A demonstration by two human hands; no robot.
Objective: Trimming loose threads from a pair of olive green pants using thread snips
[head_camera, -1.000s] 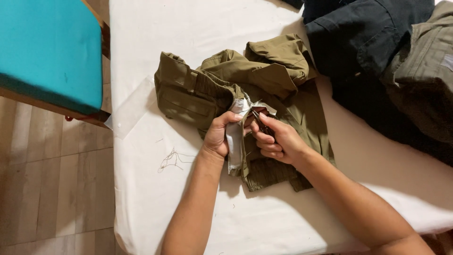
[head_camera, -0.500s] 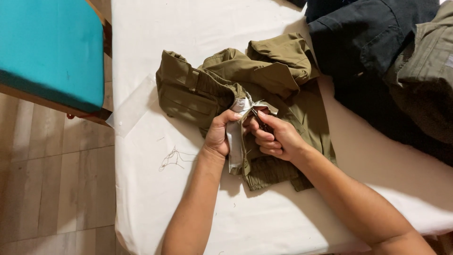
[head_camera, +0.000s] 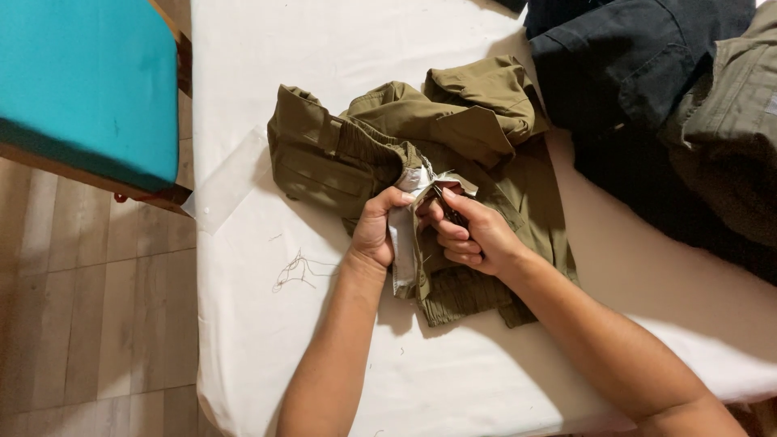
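An olive-green garment (head_camera: pixel 453 137) lies crumpled on a white-covered table (head_camera: pixel 340 48). My left hand (head_camera: pixel 376 231) pinches a strip of pale grey lining (head_camera: pixel 402 251) that sticks out of the garment. My right hand (head_camera: pixel 473 231) is closed right beside it, fingers curled around a small dark tool (head_camera: pixel 450 210) whose tip meets the top of the lining. Frayed white threads show where the two hands meet. Most of the tool is hidden inside my fist.
A pile of dark navy (head_camera: pixel 623 65) and grey-green clothes (head_camera: pixel 732 137) covers the table's far right. Loose thread scraps (head_camera: pixel 295 271) lie left of my left forearm. A teal cushioned seat (head_camera: pixel 81 81) stands off the table's left edge over a wooden floor (head_camera: pixel 81 324).
Both hands stay at the same spot on the lining, with only slight finger shifts. The garment has not moved.
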